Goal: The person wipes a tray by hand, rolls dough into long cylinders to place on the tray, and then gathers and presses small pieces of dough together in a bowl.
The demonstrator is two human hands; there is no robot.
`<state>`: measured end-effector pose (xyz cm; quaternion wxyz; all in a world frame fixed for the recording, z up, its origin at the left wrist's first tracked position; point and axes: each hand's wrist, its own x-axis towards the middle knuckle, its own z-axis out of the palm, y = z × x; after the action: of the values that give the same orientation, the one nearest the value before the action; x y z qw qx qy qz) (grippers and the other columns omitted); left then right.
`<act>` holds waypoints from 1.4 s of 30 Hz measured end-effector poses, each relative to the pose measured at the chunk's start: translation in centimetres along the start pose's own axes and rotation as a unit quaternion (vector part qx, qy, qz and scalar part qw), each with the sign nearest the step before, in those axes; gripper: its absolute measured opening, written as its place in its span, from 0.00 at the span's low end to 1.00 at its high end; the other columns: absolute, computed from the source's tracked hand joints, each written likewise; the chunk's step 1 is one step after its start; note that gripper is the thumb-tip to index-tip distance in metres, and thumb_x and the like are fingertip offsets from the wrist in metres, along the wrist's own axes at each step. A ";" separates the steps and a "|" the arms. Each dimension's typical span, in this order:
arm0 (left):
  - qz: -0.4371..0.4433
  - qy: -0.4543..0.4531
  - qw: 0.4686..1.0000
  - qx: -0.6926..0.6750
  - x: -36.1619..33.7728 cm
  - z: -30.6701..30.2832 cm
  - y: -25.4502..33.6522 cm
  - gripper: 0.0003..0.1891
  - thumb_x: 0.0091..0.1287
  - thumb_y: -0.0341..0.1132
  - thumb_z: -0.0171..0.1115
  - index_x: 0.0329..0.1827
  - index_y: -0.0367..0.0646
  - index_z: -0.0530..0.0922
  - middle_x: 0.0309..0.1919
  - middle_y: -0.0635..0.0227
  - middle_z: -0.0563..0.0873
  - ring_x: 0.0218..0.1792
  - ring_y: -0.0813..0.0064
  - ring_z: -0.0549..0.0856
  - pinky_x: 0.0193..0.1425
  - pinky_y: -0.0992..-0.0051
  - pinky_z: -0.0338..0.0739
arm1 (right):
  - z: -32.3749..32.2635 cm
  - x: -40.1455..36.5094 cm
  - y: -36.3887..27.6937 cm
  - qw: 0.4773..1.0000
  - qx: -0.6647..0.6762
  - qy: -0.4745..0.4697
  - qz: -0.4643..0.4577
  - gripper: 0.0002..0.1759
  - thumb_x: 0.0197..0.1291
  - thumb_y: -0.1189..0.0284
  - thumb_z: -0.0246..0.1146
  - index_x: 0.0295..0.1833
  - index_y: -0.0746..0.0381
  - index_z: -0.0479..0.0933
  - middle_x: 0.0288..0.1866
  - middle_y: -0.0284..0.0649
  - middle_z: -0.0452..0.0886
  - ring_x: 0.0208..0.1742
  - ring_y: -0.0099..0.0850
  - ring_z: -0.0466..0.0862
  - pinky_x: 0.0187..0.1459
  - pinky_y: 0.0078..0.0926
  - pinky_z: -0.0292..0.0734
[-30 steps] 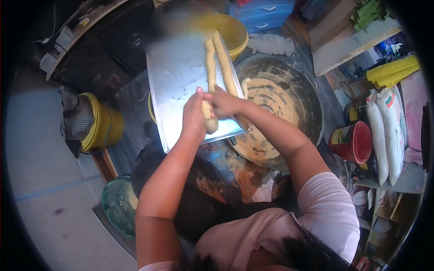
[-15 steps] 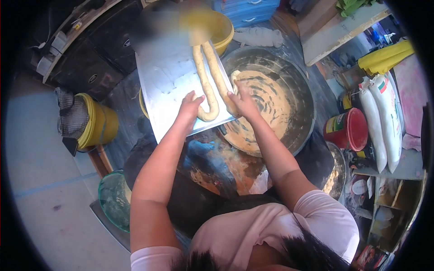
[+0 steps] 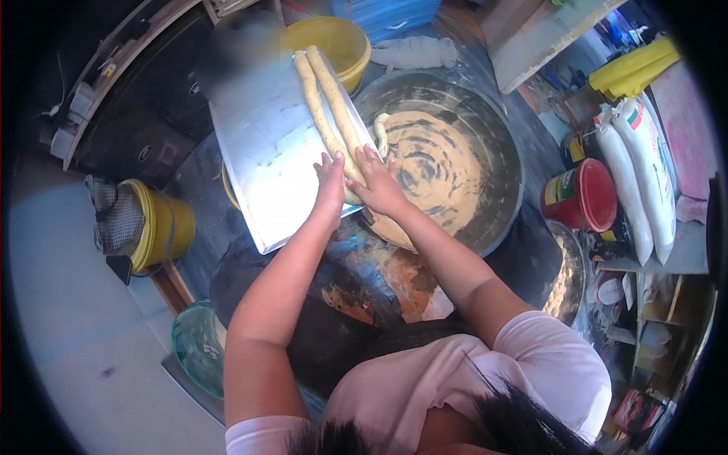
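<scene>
A long rope of dough [image 3: 329, 102], doubled into two strands lying side by side, runs along the right side of a shiny metal tray [image 3: 262, 174]. At its near end my left hand [image 3: 331, 188] presses in from the left, fingers curved against the dough. From the right, my right hand [image 3: 377, 184] cups the same end, its fingers over the strand and the thumb pointing left. The bend of the rope is mostly covered by both hands. A short twisted dough piece [image 3: 381, 135] lies at the left side of a wide dark basin [image 3: 493, 114], beside my right hand.
Brown powdery coating [image 3: 462, 193] covers the basin's floor. Behind the tray stands a yellow tub [image 3: 356, 64]. A yellow bucket [image 3: 174, 227] is at left, above a green bowl [image 3: 193, 341]. At right are a red bucket [image 3: 595, 196] and white sacks [image 3: 644, 167].
My hands have come closer together, and the dough's two strands now lie against each other where a wide loop was. The far ends lie on the tray. The view has shifted slightly.
</scene>
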<state>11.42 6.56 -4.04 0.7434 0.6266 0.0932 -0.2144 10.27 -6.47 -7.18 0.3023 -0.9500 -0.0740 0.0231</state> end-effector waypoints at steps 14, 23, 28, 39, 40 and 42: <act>0.117 0.069 0.946 0.294 1.1 -1.3 1.0 0.32 0.72 0.51 0.37 0.71 0.35 0.51 0.72 0.47 0.41 0.73 0.53 0.34 0.73 0.62 0.34 | 4.0 0.5 19.0 0.811 0.390 0.279 0.334 0.35 0.55 0.69 0.59 0.67 0.66 0.57 0.59 0.52 0.67 0.59 0.40 0.69 0.60 0.32 0.62; 0.008 0.056 0.971 0.233 2.0 -1.4 2.1 0.33 0.71 0.52 0.39 0.71 0.36 0.52 0.72 0.53 0.45 0.73 0.61 0.41 0.73 0.67 0.38 | 9.7 11.3 23.1 0.962 0.066 0.151 0.218 0.38 0.48 0.65 0.62 0.67 0.60 0.59 0.67 0.57 0.58 0.67 0.51 0.59 0.66 0.41 0.56; -0.041 0.053 0.974 0.217 2.3 -0.8 3.0 0.33 0.70 0.51 0.41 0.70 0.36 0.53 0.71 0.53 0.48 0.72 0.62 0.45 0.73 0.68 0.40 | 12.0 17.3 23.5 0.960 0.011 0.074 0.270 0.39 0.48 0.60 0.62 0.68 0.56 0.59 0.71 0.52 0.53 0.72 0.49 0.52 0.68 0.50 0.45; -0.053 0.048 0.976 0.208 2.0 -0.2 3.6 0.32 0.70 0.50 0.44 0.70 0.36 0.55 0.69 0.54 0.54 0.70 0.63 0.52 0.72 0.70 0.45 | 16.4 2.2 19.9 0.994 -0.046 -0.092 -0.031 0.25 0.52 0.73 0.54 0.60 0.60 0.68 0.68 0.44 0.60 0.72 0.40 0.54 0.70 0.46 0.43; -0.048 0.048 0.976 0.208 1.9 -0.1 3.3 0.32 0.70 0.50 0.44 0.69 0.36 0.55 0.69 0.54 0.55 0.70 0.64 0.52 0.72 0.70 0.45 | 16.5 -0.5 19.3 0.994 -0.049 -0.091 -0.028 0.25 0.52 0.73 0.54 0.60 0.60 0.68 0.68 0.44 0.60 0.72 0.40 0.54 0.70 0.46 0.43; -0.039 0.045 0.977 0.207 1.6 0.1 3.1 0.32 0.70 0.49 0.45 0.69 0.36 0.56 0.69 0.54 0.56 0.70 0.64 0.53 0.71 0.70 0.46 | 16.0 -4.6 18.8 0.997 -0.035 -0.047 -0.054 0.26 0.50 0.73 0.57 0.59 0.55 0.71 0.66 0.43 0.63 0.70 0.39 0.57 0.69 0.45 0.46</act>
<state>14.22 6.52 -1.91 0.5838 0.7717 0.1045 -0.2295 6.72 -13.20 -31.12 0.2656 -0.9526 -0.1401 0.0486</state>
